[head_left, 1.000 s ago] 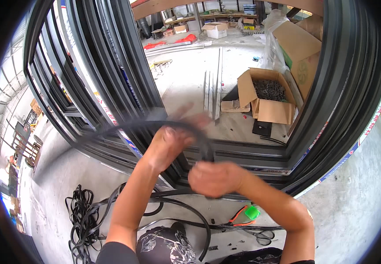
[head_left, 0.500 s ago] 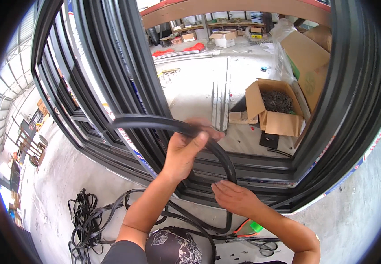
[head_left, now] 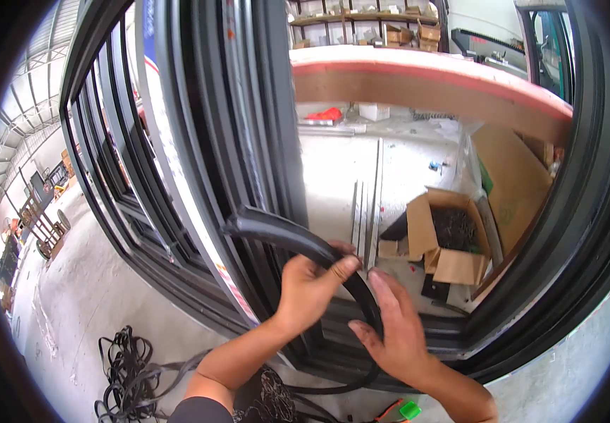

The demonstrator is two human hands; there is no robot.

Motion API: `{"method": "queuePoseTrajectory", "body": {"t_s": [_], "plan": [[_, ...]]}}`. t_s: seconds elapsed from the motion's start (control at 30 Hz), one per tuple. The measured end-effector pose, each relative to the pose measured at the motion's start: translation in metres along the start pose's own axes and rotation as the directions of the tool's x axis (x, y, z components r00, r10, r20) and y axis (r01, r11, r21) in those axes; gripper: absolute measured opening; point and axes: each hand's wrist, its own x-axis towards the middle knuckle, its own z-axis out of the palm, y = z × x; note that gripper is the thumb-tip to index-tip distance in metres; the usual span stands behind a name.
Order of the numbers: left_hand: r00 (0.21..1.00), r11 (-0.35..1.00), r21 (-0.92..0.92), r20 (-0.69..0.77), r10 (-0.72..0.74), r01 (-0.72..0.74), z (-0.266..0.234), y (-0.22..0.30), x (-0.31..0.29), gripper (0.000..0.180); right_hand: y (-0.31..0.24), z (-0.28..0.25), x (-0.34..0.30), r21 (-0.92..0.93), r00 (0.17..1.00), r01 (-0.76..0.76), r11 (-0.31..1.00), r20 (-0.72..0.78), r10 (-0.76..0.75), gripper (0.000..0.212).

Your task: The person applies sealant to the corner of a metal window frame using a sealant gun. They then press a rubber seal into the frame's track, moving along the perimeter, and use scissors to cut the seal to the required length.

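Observation:
My left hand is closed around a thick black rubber seal strip, thumb on top. The strip's free end sticks out to the left in front of the dark window frame; the rest curves down to the right, past my right hand. My right hand is beside the strip with its fingers stretched out and thumb spread apart. The strip passes by its thumb and fingers without being gripped. Lower down, the strip loops in front of the frame's bottom rail.
Tangled black strip lies on the floor at lower left. A green and orange item is at the bottom edge. Through the frame stand an open cardboard box of dark pieces, long metal profiles and a red-edged beam.
The view has tilted up and shifted left. My right hand has come up nearer my left and its fingers have spread off the strip. My left hand still holds the strip.

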Motion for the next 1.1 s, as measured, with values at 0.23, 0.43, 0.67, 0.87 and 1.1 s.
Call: {"method": "queuePoseTrajectory", "body": {"t_s": [0.23, 0.43, 0.67, 0.87, 1.1], "plan": [[0.911, 0.797, 0.442, 0.235, 0.34, -0.411, -0.049, 0.125, 0.036, 0.046, -0.056, 0.03, 0.129, 0.148, 0.92, 0.173, 0.974, -0.378, -0.106, 0.046], [0.374, 0.147, 0.814, 0.091, 0.923, -0.562, -0.049, 0.213, 0.095, 0.038, -0.086, 0.035, 0.187, 0.204, 0.909, 0.242, 0.949, -0.39, -0.148, 0.04], [0.272, 0.079, 0.905, 0.042, 0.961, -0.418, -0.042, 0.198, 0.11, 0.041, -0.06, 0.017, 0.176, 0.192, 0.941, 0.187, 0.963, -0.317, -0.12, 0.037], [0.26, 0.22, 0.887, -0.119, 0.958, -0.406, -0.035, 0.193, 0.111, 0.041, -0.073, 0.0, 0.165, 0.215, 0.932, 0.254, 0.943, -0.314, -0.18, 0.039], [0.235, 0.26, 0.879, -0.176, 0.956, -0.4, -0.029, 0.198, 0.109, 0.035, -0.064, -0.004, 0.165, 0.183, 0.908, 0.281, 0.942, -0.368, -0.2, 0.044]]}}
